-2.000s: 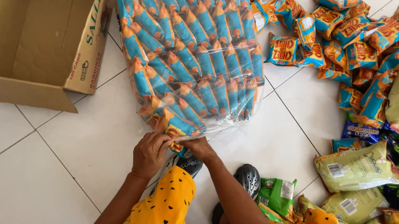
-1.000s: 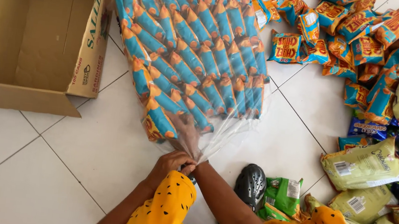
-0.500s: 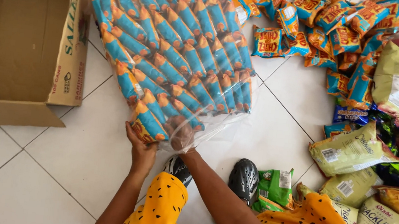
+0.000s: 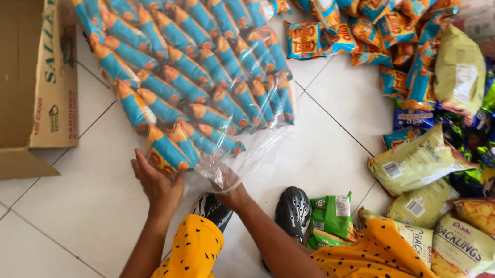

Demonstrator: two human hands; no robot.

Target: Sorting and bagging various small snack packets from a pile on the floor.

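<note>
Seated on a white tile floor (image 4: 333,149), yellow heart-print clothes (image 4: 196,263) over the knees. Clear bag (image 4: 187,70) of blue-and-orange snack packs lies flat on the tiles just ahead, packs in slanted rows, mouth end toward the person. Left hand (image 4: 159,182) is open, palm and fingers pressed against the nearest packs at the bag's lower edge, likely bracing them so they stay inside. Right hand (image 4: 227,183) is clenched on the loose plastic at the mouth, film bunched under the fingers and partly hiding them; gathering it there would keep the opening closed. Cardboard box (image 4: 1,61) sits open at left, its flap just beside the bag, within easy reach. Loose orange packs (image 4: 360,21) spread beyond the bag's far corner. Green and yellow chip bags (image 4: 418,165) pile at right, well apart from the hands. Black clog (image 4: 293,209) by the right forearm, near a small green packet (image 4: 332,214).
</note>
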